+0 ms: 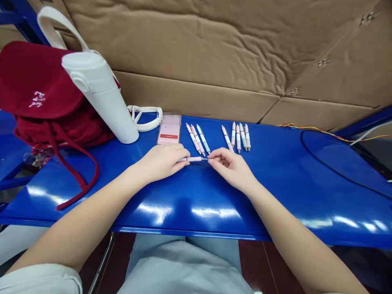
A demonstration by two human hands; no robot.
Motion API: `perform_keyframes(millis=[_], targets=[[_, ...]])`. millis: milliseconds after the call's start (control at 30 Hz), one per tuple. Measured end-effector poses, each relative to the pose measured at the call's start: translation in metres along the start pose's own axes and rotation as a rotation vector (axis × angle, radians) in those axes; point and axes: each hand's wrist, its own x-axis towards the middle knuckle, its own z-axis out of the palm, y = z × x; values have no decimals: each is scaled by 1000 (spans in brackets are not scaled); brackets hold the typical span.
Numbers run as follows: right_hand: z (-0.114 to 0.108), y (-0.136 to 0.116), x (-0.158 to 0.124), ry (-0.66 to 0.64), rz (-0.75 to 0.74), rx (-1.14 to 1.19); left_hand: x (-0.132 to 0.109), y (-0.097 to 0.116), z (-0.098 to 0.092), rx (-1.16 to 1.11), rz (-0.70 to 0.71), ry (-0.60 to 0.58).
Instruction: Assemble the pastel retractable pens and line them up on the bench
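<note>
My left hand (163, 161), fingers closed, holds a pen (193, 159) with a pale pink grip. The pen lies level, just above the blue table, pointing right. From its front end sticks a thin refill (205, 159), and the fingertips of my right hand (231, 165) are pinched at its tip. The fingers partly hide what is between them. Beyond my hands lies a group of pens (196, 139), two pink and one green. Farther right is a second group of several pink and green pens (241, 136), the leftmost close to my right hand.
A phone (170, 128) with a lit screen lies behind my left hand. A white bottle (101, 98) with a strap leans by a red bag (45, 90) on the left. A black cable (330, 165) crosses the blue table (294, 179) at right; cardboard (196, 90) stands behind.
</note>
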Motion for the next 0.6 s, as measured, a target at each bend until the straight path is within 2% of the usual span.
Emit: perform_keyframes(millis=[300,500,600], targets=[[-19,9,2,34,0,-98,1,-1,-3,16,-22,-36],[-16,17,5,-196,-24,-314,1,-4,-4,18,-58,-82],[-16,19,6,-224,-20,-361,1,-5,-2,17,-65,-112]])
